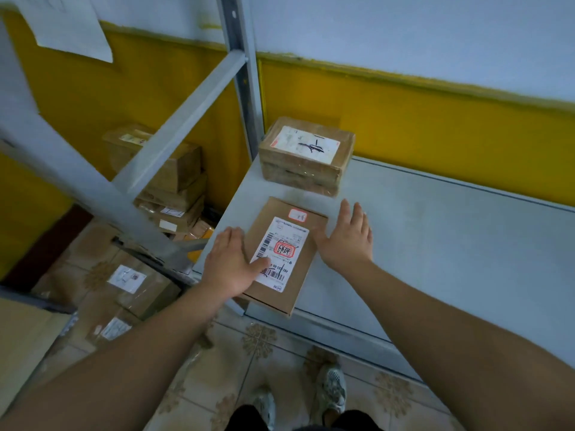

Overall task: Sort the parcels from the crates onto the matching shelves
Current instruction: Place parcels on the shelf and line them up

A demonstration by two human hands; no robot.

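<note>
Behind the flat parcel (284, 244), a thicker taped box (306, 157) sits toward the wall, just apart from it. A grey upright (245, 98) rises off the parcel's far-left corner. Left of the parcel and lower down, cartons (174, 188) are piled on the floor. The parcel lies flat on the grey shelf (435, 237), near end at the front lip: brown card, white barcode label with a red stamp, small red-edged sticker above. Left grip (230, 259) is spread, thumb on the label; right grip (345, 241) is spread at the parcel's right edge.

Wall (435, 42) pale above, yellow band below; paper sheet (71, 29) on it upper left; beige floor tiles (289, 359), floral motifs
</note>
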